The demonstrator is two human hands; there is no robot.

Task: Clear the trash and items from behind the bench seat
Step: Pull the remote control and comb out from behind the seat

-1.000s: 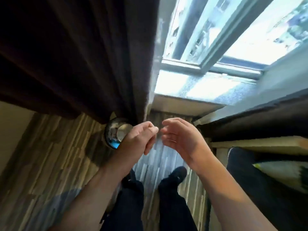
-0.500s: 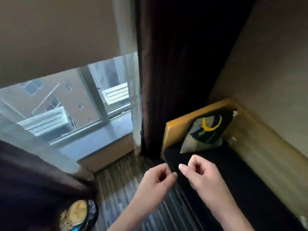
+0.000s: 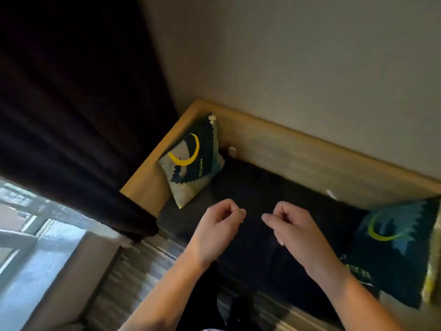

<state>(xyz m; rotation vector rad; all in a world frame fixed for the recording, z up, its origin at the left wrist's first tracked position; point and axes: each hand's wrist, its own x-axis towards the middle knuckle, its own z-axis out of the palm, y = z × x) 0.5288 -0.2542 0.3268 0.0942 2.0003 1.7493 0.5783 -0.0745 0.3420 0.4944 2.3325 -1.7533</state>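
Observation:
A black bench seat (image 3: 260, 187) runs along a wooden back rail (image 3: 298, 154) under the wall. A small white scrap (image 3: 232, 151) sticks up at the rail beside the left cushion (image 3: 191, 161), and another white scrap (image 3: 332, 194) lies at the rail further right. My left hand (image 3: 219, 225) and my right hand (image 3: 291, 225) hover above the seat's front half, side by side, both loosely curled with nothing in them.
A second dark cushion (image 3: 396, 244) with a yellow ring leans at the right end. A dark curtain (image 3: 78, 111) hangs at the left next to the bench's wooden side panel (image 3: 148, 185). The window (image 3: 31, 235) is at lower left, striped carpet (image 3: 133, 278) below.
The view has swung from the window and floor up to the bench corner. Both hands stayed curled in front of me and have drawn slightly apart.

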